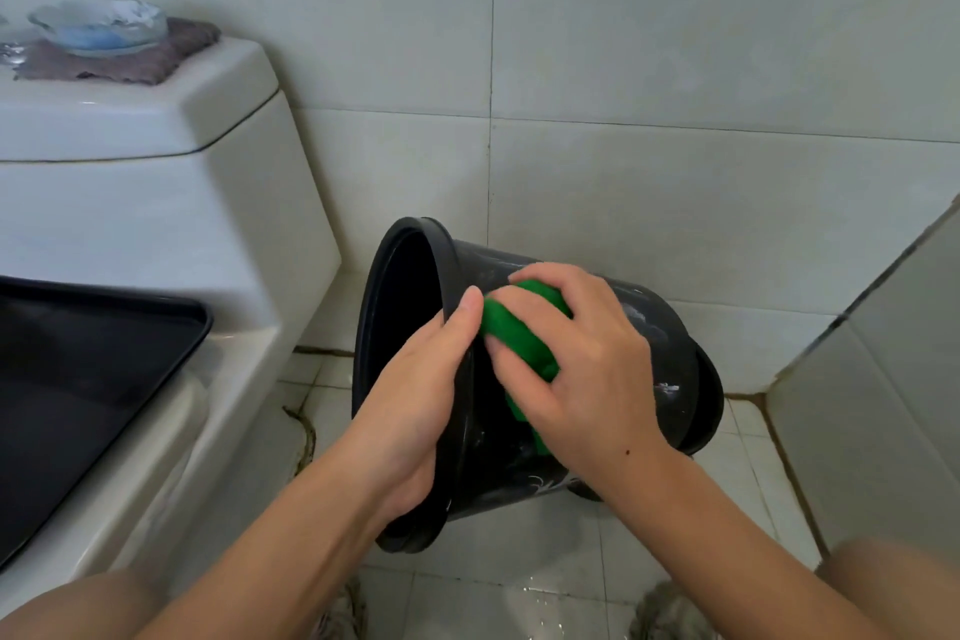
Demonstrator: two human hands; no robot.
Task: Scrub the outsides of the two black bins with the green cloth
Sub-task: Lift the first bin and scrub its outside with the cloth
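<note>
A black bin (660, 353) lies tipped on its side above the tiled floor, its open mouth facing left and its base to the right. White soapy streaks mark its wall. My left hand (415, 395) grips the rim, thumb on the outside and fingers inside the mouth. My right hand (582, 359) presses a bunched green cloth (519, 333) against the bin's outer wall just right of the rim. A second dark round shape (709, 411) shows behind the bin's base; I cannot tell whether it is the other bin.
A white toilet (156, 203) with a black lid (78, 379) stands at the left. On its tank sit a glass dish (98, 26) and a grey rag (166, 52). Tiled walls close in behind and at the right (883, 405). The floor (519, 582) is wet. My knees frame the bottom.
</note>
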